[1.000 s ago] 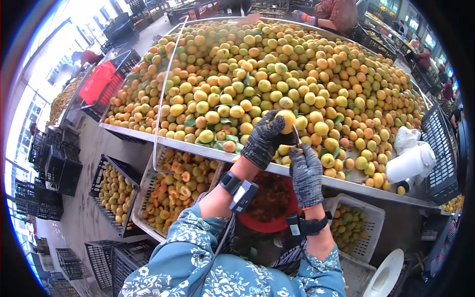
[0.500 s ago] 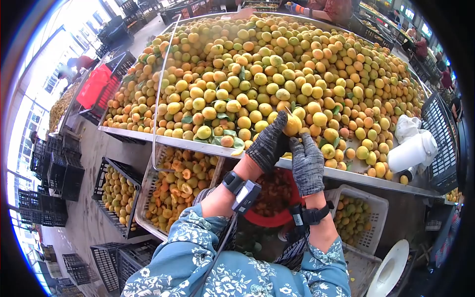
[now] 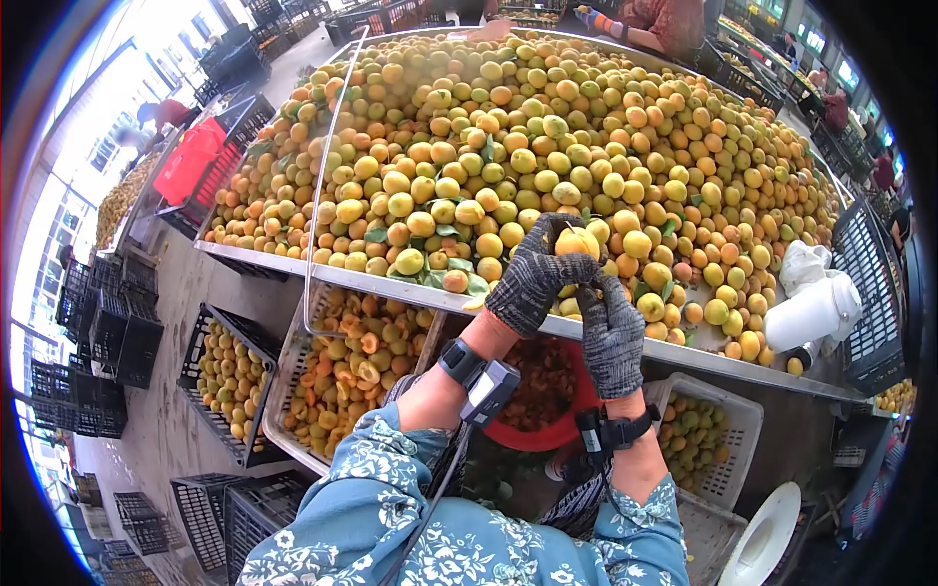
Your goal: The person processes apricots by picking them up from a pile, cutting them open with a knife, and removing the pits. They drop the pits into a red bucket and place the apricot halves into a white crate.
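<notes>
My left hand (image 3: 532,278), in a grey knitted glove, is wrapped around a yellow-orange apricot (image 3: 576,242) above the near edge of the sorting table. My right hand (image 3: 613,332), gloved the same way, is closed with its fingertips against the left hand, just below the fruit. What its fingers pinch, if anything, is hidden. A big heap of whole apricots (image 3: 469,166) with a few green leaves lies on the metal-edged table (image 3: 391,285). Under my hands stands a red tub (image 3: 532,439) holding brownish-orange bits.
At lower left, a pale crate (image 3: 277,415) holds split apricots, beside a black crate (image 3: 256,451) of whole ones. Another pale crate (image 3: 747,430) stands at right. A white jug (image 3: 806,314) lies on the table. Across it, a co-worker's gloved hand (image 3: 598,21) shows.
My right hand has dropped slightly and its fingers have curled in against the left hand. The left hand has turned, its fingers now wrapped around the apricot. The view has shifted slightly.
</notes>
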Demonstrator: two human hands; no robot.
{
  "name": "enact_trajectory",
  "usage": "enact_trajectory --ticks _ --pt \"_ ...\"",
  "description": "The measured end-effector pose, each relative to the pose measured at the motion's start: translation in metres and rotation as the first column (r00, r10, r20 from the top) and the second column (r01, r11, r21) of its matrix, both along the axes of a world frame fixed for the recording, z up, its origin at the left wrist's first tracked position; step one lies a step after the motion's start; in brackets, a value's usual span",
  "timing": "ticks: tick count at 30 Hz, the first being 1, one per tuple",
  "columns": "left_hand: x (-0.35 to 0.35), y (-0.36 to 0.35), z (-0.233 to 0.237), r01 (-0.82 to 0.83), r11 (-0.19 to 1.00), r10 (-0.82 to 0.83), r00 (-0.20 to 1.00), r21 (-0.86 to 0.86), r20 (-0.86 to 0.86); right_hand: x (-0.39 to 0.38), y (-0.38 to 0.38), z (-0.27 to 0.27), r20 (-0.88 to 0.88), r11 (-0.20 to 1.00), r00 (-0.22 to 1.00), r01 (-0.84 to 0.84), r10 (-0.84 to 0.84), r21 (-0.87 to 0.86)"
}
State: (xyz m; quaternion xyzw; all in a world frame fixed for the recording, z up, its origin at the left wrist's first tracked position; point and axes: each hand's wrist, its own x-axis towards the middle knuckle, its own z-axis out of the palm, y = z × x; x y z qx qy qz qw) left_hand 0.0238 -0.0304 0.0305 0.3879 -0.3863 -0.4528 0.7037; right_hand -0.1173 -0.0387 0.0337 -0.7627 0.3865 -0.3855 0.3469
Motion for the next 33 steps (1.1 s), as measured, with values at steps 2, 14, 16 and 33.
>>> enact_trajectory --ticks 2,14,16,33 --pt "0.0 0.001 0.001 0.113 0.993 -0.106 0.981 0.036 -0.165 0.0 -0.001 -0.006 0.018 0.999 1.0 0.019 -0.019 -0.028" --pt "0.012 0.007 0.007 0.141 0.985 -0.143 0.99 0.098 0.015 0.003 -0.006 -0.003 -0.034 0.996 0.998 -0.053 0.051 -0.065" --pt "0.009 0.007 0.003 0.148 0.984 -0.12 0.963 0.1 -0.242 0.003 -0.005 -0.001 -0.113 0.997 0.994 -0.011 0.002 -0.079" --pt "-0.011 -0.014 -0.012 -0.007 0.973 0.115 0.879 0.23 -0.462 0.018 -0.013 -0.017 -0.385 0.978 0.909 0.091 -0.159 -0.189"
